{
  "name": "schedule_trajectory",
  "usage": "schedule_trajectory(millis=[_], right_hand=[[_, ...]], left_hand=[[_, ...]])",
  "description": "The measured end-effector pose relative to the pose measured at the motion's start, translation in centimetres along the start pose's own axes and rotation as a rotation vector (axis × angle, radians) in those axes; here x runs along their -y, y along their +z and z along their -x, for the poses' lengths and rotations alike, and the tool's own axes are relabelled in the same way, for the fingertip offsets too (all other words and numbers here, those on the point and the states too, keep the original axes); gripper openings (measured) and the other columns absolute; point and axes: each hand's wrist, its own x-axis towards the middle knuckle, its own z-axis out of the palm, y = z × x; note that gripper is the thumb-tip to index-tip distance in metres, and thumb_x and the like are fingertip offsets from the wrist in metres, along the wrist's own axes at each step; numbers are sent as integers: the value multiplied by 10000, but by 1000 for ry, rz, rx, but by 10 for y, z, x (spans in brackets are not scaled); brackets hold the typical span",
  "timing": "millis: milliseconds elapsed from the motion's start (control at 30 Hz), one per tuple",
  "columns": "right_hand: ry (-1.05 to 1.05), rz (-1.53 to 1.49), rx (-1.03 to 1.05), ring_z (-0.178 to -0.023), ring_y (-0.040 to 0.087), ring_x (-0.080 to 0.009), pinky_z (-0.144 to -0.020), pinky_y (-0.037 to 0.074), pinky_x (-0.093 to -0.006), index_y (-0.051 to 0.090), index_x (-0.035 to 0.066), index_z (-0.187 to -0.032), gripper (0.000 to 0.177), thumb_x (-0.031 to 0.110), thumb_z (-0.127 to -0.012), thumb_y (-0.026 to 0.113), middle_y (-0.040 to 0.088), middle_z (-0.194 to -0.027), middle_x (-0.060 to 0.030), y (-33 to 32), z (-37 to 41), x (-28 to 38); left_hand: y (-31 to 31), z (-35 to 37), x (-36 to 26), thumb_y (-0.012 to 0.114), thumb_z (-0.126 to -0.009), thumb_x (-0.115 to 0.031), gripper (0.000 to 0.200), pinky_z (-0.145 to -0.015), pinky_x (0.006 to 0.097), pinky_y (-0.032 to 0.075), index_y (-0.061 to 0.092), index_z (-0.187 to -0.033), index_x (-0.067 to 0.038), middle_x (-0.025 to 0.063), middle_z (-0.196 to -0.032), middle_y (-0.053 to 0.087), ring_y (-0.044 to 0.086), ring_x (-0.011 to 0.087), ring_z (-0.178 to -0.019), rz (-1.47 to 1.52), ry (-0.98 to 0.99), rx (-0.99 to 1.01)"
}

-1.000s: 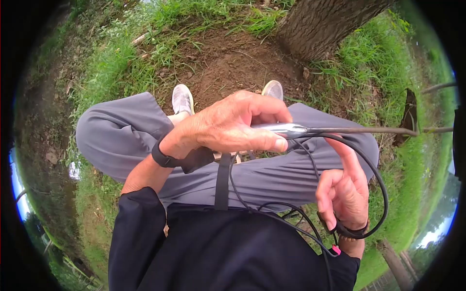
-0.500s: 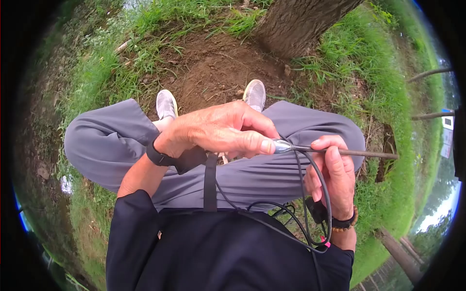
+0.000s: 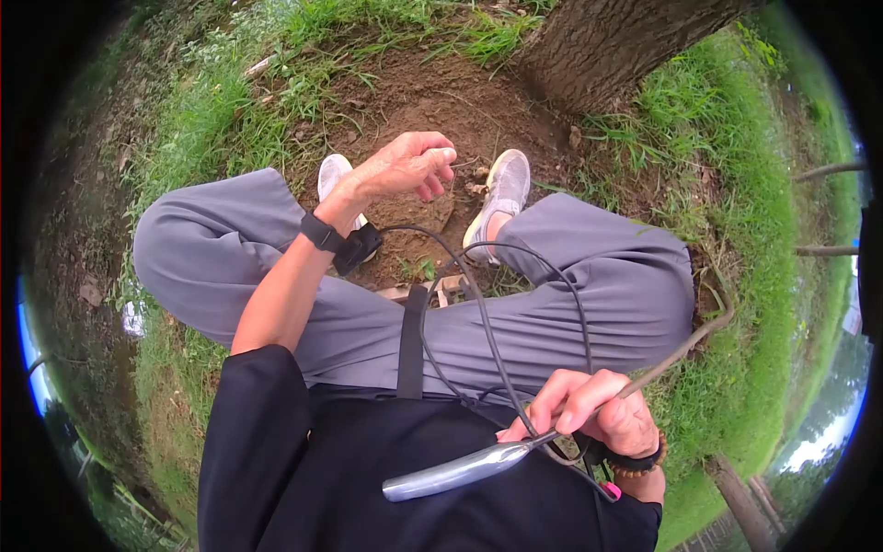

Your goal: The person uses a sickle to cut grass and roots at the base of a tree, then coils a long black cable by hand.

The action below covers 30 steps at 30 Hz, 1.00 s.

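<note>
A seated person looks down at their own lap, outdoors. The right hand (image 3: pixel 598 414), near and to the right above the lap, has its grip pressed together around a silver tool (image 3: pixel 460 471). The tool's shiny end points left across a black shirt (image 3: pixel 386 478), and its thin brown rod (image 3: pixel 676 354) runs off to the far right. The left hand (image 3: pixel 409 166) is raised farther away above bare soil (image 3: pixel 432 101), its grip loosely curled and apparently empty. A black cable (image 3: pixel 487 322) loops from the left wristband (image 3: pixel 322 233) to the right hand. Grey trousers (image 3: pixel 230 248), pale shoes (image 3: pixel 504 189) and a tree trunk (image 3: pixel 607 46) lie beyond.
</note>
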Motion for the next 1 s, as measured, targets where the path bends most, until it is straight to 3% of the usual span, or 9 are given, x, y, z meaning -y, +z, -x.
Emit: schedule_trajectory(millis=[200, 300, 467, 533, 667, 700, 767, 933, 1000], right_hand=[[-54, 29, -107, -968, 610, -394, -798, 544, -500, 580, -49, -1053, 418, 338, -989, 437, 477, -1108, -256, 15, 5, 28], [-101, 53, -31, -1008, 590, -438, -846, 513, -551, 584, -62, -1037, 409, 309, -998, 416, 465, -1117, -260, 17, 9, 24], [-195, 46, 81, -1088, 530, -488, -924, 431, -608, 586, -82, -1051, 389, 255, -999, 398, 503, -1107, -275, 7, 8, 9], [-188, 202, 38, -890, 603, -397, -802, 523, -612, 564, -14, -943, 437, 386, -995, 397, 533, -977, -228, 6, 1, 12], [-170, 136, 67, -958, 577, -415, -801, 530, -622, 535, -18, -957, 444, 391, -998, 365, 525, -965, -233, -8, -4, 11], [-179, 98, 18, -982, 569, -433, -781, 541, -615, 531, -17, -951, 441, 390, -997, 367, 522, -956, -232, -6, -6, 9], [-219, 114, -10, -1032, 549, -484, -733, 563, -603, 524, -16, -934, 436, 389, -996, 373, 516, -935, -230, -5, -6, 11], [-220, 106, 25, -1005, 561, -489, -734, 557, -613, 532, -21, -936, 433, 383, -995, 389, 523, -949, -231, -6, -3, 8], [-212, 101, -20, -992, 572, -482, -734, 557, -607, 548, -16, -931, 425, 377, -996, 401, 533, -944, -228, -7, -4, 4]], left_hand=[[21, -42, 72, 488, -954, -375, 498, -877, 379, 475, 494, -1206, 54, 212, -1112, 600, 593, 301, -1034, -231, 124, -221], [24, -48, 81, 463, -956, -449, 713, -1102, 388, 267, 269, -1404, 70, 278, -1426, 321, 326, 357, -1341, -181, 257, -636], [-5, -39, 74, 427, -959, -487, 754, -1137, 387, 188, 227, -1425, 72, 261, -1478, 248, 246, 350, -1383, -277, 364, -929], [-8, -44, 76, 441, -962, -463, 738, -1139, 383, 181, 232, -1424, 73, 260, -1477, 250, 242, 352, -1382, -262, 383, -1003], [54, -73, 88, 459, -966, -371, 674, -1139, 398, 180, 246, -1413, 87, 269, -1471, 260, 230, 354, -1389, -339, 506, -895], [104, -95, 126, 440, -963, -339, 649, -1143, 426, 161, 251, -1408, 94, 290, -1463, 260, 215, 385, -1390, -230, 340, -455], [184, -90, 158, 327, -965, -437, 706, -1151, 476, 80, 220, -1426, 87, 307, -1502, 135, 68, 445, -1412, -427, 196, -286], [139, -78, 137, 277, -978, -480, 734, -1158, 431, 78, 185, -1440, 83, 271, -1529, 91, 58, 366, -1436, -472, 141, -77], [125, -76, 128, 212, -990, -537, 754, -1167, 372, 71, 184, -1452, 58, 188, -1542, 149, 107, 258, -1441, 146, 160, -67]])
